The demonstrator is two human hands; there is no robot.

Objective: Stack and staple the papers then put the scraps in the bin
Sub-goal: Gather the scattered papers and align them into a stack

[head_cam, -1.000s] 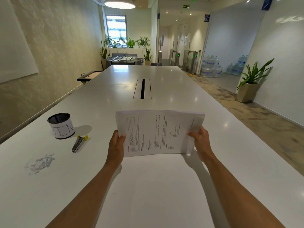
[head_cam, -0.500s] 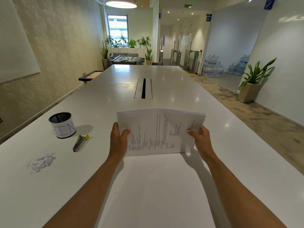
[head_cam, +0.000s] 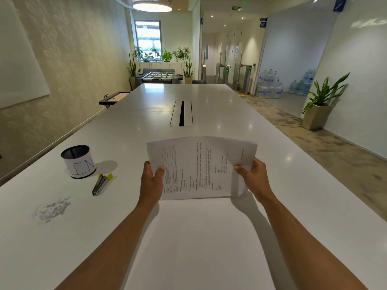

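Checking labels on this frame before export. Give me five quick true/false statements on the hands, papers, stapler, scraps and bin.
1. Both hands hold the papers, the left hand at one side, the right hand at the other. True.
2. The stapler is in the right hand. False: it lies on the table beside the bin.
3. The scraps are inside the bin. False: they lie in a pile on the table, nearer the person than the bin.
4. The bin stands upright. True.
5. The papers lie flat on the table. False: they are held up, tilted, top edge bowed.
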